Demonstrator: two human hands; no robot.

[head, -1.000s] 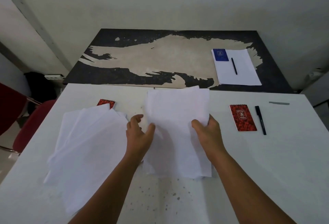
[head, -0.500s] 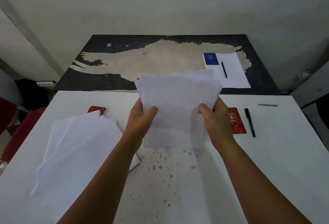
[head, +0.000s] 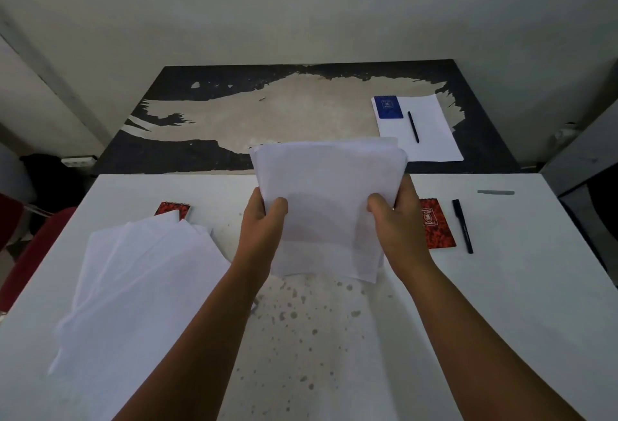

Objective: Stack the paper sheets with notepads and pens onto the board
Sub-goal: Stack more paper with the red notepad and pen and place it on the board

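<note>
I hold a bundle of white paper sheets (head: 329,199) upright above the white table (head: 501,303), my left hand (head: 262,223) gripping its left edge and my right hand (head: 394,219) its right edge. A loose fanned pile of paper (head: 140,286) lies on the table's left, partly covering a red notepad (head: 172,209). Another red notepad (head: 436,223) and a black pen (head: 462,224) lie at the right. On the worn black board (head: 200,153) beyond the table rests a sheet (head: 428,132) bearing a blue notepad (head: 388,107) and a pen (head: 413,126).
A red chair (head: 30,253) stands at the table's left edge. A grey strip (head: 496,192) lies near the table's far right corner. Grey spots mark the table's middle. A wall rises behind the board.
Both hands have lifted the bundle off the table and raised it upright toward the board. The view tilted up slightly.
</note>
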